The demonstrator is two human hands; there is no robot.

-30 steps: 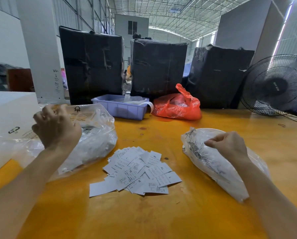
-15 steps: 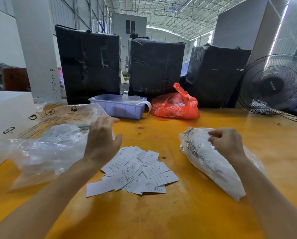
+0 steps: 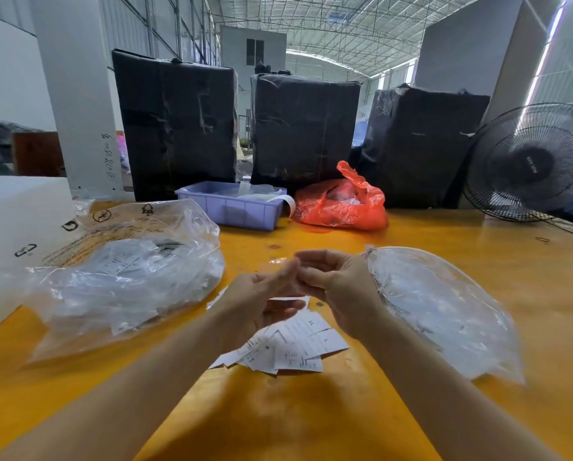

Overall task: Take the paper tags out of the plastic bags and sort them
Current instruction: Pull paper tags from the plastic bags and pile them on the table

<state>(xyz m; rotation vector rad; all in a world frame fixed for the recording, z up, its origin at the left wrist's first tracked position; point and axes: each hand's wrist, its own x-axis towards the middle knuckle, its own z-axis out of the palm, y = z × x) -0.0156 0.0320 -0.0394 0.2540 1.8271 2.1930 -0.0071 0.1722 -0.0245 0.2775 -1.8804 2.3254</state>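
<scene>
Glossy clear plastic bags, matt white paper tags, smooth orange-lacquered wooden table.

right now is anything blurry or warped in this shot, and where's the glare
Head view: both hands, left hand and right hand, are motion-blurred, as is the clear bag beside them; wide-angle bending curves the fan and the pillars; glare streaks the bag pile at left.
</scene>
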